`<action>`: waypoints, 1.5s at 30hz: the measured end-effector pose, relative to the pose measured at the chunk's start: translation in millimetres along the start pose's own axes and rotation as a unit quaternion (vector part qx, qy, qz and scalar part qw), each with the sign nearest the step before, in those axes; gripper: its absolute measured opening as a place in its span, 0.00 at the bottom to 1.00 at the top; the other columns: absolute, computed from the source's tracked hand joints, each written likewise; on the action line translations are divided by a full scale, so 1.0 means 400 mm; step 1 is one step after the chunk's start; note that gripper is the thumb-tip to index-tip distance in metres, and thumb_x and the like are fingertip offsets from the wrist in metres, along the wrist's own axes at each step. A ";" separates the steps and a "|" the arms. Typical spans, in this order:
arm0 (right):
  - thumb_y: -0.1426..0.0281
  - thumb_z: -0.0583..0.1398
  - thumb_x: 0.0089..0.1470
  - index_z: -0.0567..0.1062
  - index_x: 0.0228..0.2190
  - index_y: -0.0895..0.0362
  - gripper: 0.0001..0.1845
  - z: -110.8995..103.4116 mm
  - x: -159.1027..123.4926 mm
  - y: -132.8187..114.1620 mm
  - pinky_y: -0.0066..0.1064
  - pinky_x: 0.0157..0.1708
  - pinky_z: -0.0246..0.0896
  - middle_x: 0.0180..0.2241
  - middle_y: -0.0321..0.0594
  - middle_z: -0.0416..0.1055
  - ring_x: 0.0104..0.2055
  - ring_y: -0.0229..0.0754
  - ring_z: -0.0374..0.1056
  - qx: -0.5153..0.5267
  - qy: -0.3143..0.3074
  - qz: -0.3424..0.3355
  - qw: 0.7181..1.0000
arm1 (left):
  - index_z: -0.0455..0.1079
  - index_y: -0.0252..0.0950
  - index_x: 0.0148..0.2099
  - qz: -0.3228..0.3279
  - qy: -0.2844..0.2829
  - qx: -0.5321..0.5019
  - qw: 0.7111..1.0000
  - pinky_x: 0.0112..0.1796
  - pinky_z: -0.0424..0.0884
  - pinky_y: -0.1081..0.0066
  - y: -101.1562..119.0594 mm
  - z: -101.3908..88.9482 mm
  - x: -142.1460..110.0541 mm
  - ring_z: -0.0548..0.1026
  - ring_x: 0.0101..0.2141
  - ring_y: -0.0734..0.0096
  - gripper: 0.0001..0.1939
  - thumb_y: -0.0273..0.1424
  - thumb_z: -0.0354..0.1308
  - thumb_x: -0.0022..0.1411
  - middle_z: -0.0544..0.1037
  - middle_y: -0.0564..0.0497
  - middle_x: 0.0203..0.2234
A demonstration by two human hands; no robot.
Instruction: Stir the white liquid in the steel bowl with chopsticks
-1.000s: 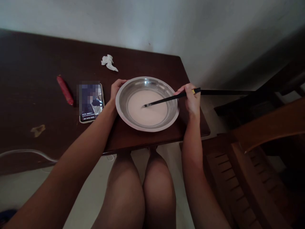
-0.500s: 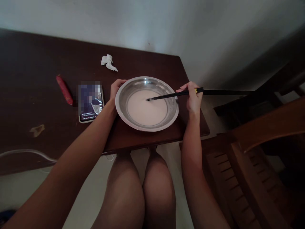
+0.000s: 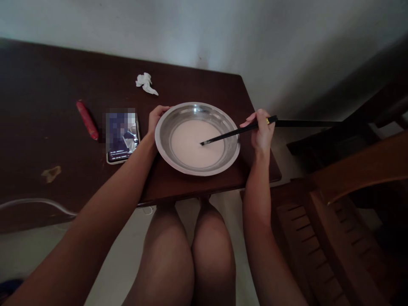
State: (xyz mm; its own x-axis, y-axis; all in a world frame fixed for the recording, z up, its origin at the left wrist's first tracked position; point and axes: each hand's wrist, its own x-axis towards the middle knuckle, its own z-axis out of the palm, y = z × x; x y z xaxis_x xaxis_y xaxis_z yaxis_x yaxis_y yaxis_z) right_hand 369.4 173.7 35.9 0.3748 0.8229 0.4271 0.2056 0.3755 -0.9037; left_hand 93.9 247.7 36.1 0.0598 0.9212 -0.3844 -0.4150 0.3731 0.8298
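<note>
A shallow steel bowl holding a pale, milky liquid sits on the dark wooden table near its right end. My left hand grips the bowl's left rim. My right hand is closed around black chopsticks, whose tips dip into the liquid right of the bowl's middle.
A phone with a lit screen lies just left of the bowl. Further left is a red sausage-shaped item, and a crumpled white tissue lies behind the bowl. A wooden chair stands to the right. A cable runs along the table's near edge.
The chopstick tips have swept through the liquid, from left of centre up and then to the right of centre. My right hand has shifted slightly rightward. My left hand stays on the rim.
</note>
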 end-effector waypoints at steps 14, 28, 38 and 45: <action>0.36 0.58 0.58 0.75 0.25 0.51 0.32 0.003 -0.004 0.003 0.35 0.35 0.76 0.19 0.29 0.70 0.27 0.38 0.78 0.000 -0.038 -0.004 0.999 | 0.73 0.38 0.29 0.011 -0.042 -0.093 0.995 0.53 0.76 0.61 -0.007 -0.004 0.013 0.84 0.46 0.56 0.18 0.23 0.48 0.69 0.80 0.47 0.20; 0.36 0.58 0.58 0.76 0.27 0.51 0.32 0.002 -0.003 0.009 0.36 0.37 0.76 0.22 0.30 0.72 0.27 0.38 0.77 -0.011 -0.049 -0.024 0.998 | 0.73 0.39 0.26 0.000 -0.022 -0.062 0.998 0.50 0.76 0.64 0.002 0.005 0.000 0.83 0.44 0.58 0.20 0.24 0.48 0.70 0.80 0.48 0.21; 0.37 0.59 0.59 0.76 0.27 0.51 0.30 0.001 -0.006 0.009 0.36 0.36 0.76 0.21 0.31 0.73 0.29 0.39 0.78 -0.002 -0.070 -0.012 0.997 | 0.73 0.39 0.27 0.018 -0.028 -0.054 0.998 0.48 0.78 0.61 -0.009 -0.006 0.015 0.83 0.45 0.55 0.14 0.26 0.52 0.64 0.82 0.47 0.24; 0.36 0.55 0.60 0.75 0.26 0.51 0.33 -0.007 0.001 0.014 0.36 0.37 0.75 0.21 0.30 0.70 0.27 0.39 0.78 0.011 -0.003 -0.029 1.000 | 0.74 0.39 0.27 0.014 -0.035 -0.056 0.998 0.52 0.76 0.65 -0.004 -0.003 0.011 0.82 0.46 0.58 0.19 0.24 0.49 0.69 0.81 0.47 0.23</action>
State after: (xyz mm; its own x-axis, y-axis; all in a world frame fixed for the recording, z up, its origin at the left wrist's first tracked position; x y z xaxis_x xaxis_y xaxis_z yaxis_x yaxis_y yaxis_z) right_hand 373.3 174.8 31.0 0.3565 0.8019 0.4795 0.2072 0.4326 -0.8775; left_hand 93.9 250.8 32.6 0.1087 0.9378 -0.3297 -0.5154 0.3368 0.7880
